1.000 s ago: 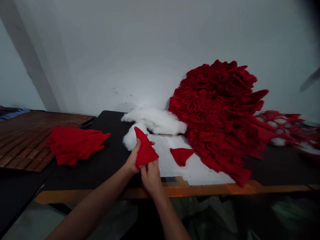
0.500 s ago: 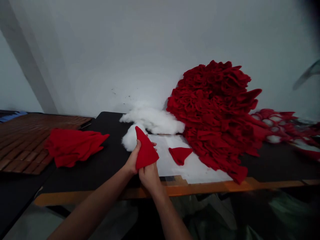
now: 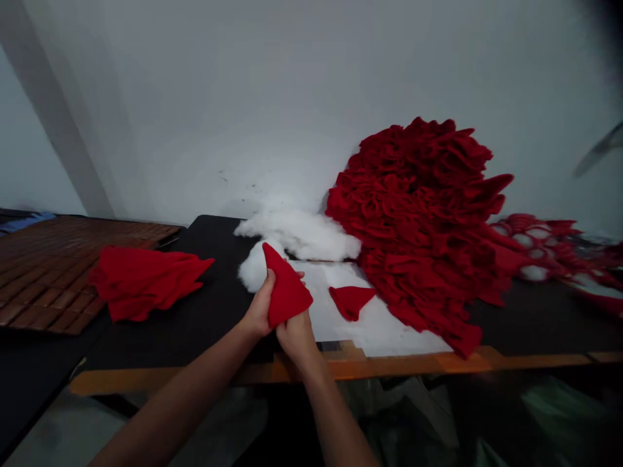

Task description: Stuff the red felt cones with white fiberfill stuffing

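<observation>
A red cone-shaped cloth hat (image 3: 287, 292) is held up over the near part of the table, its tip pointing up and left. My left hand (image 3: 261, 305) is closed around it, thumb on the near face and fingertips showing past the right side. My right hand (image 3: 298, 334) reaches into the hat's lower opening, so its fingers are hidden. White fluffy stuffing (image 3: 306, 235) lies just behind the hat. To the right, another small red cloth hat (image 3: 351, 302) rests flat on a white sheet (image 3: 335, 327).
A tall heap of red cloth hats (image 3: 413, 220) leans against the wall at the right. Farther right are red-and-white bundles (image 3: 533, 243). On the left, a pile of red cloth (image 3: 150, 279) lies beside a brown slatted mat (image 3: 53, 272). Brown tape (image 3: 413, 366) runs along the table's front edge.
The right hand sits slightly deeper in the hat's opening, its thumb now less visible. The hat's lower edge has shifted slightly right. The left hand keeps its hold.
</observation>
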### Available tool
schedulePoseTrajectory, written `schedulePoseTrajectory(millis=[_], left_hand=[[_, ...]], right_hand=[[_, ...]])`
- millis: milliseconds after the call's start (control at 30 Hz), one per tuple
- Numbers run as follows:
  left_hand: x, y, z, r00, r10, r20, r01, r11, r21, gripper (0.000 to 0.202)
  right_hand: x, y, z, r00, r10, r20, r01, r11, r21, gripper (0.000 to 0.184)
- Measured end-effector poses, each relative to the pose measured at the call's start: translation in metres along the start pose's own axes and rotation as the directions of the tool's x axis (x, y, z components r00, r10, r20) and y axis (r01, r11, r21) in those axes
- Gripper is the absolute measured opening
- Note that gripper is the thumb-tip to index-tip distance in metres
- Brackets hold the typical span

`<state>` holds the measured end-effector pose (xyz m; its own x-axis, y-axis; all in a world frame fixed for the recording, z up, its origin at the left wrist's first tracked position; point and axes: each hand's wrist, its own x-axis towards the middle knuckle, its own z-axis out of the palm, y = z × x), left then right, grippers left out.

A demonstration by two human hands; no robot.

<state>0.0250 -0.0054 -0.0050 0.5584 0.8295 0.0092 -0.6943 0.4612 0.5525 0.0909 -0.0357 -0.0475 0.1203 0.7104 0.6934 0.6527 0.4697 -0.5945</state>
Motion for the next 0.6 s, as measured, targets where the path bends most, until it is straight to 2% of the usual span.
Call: schedulePoseTrajectory(millis=[100,167,300,433,500,600], left_hand=[[0.001,0.005,0.0,1.0,0.025,0.01,-0.025,0.999,-0.029,0.045],[0.002,0.006,0.0,1.0,0.023,0.006,-0.023,1.0,0.0,0.044],[0.001,0.001,0.002,0.999,0.036,-0.009,-0.035,0.997,0.068,0.046],[-0.002,-0.006,0.004,1.0,0.001,-0.027,0.001,0.996,0.086,0.048],[-0.002,-0.007,0.005,0.999,-0.013,-0.045,0.017,0.996,0.086,0.047],[-0.002,-0.003,0.005,0.996,-0.056,-0.072,0.062,0.995,0.082,0.046]], right_hand=[[-0.01,-0.001,-0.019,0.994,-0.076,0.078,0.08,0.996,-0.047,0.052],[-0.009,0.0,-0.022,0.993,-0.08,0.092,0.087,0.993,-0.078,0.054],[0.005,0.009,-0.004,0.999,-0.036,0.035,0.038,0.997,-0.073,0.056],[0.015,0.018,0.018,0.999,-0.015,-0.044,0.012,0.998,-0.059,0.051],[0.015,0.019,0.019,0.999,-0.02,-0.048,0.018,0.999,-0.051,0.049],[0.01,0.015,0.005,0.999,-0.031,0.007,0.032,0.999,-0.044,0.048]])
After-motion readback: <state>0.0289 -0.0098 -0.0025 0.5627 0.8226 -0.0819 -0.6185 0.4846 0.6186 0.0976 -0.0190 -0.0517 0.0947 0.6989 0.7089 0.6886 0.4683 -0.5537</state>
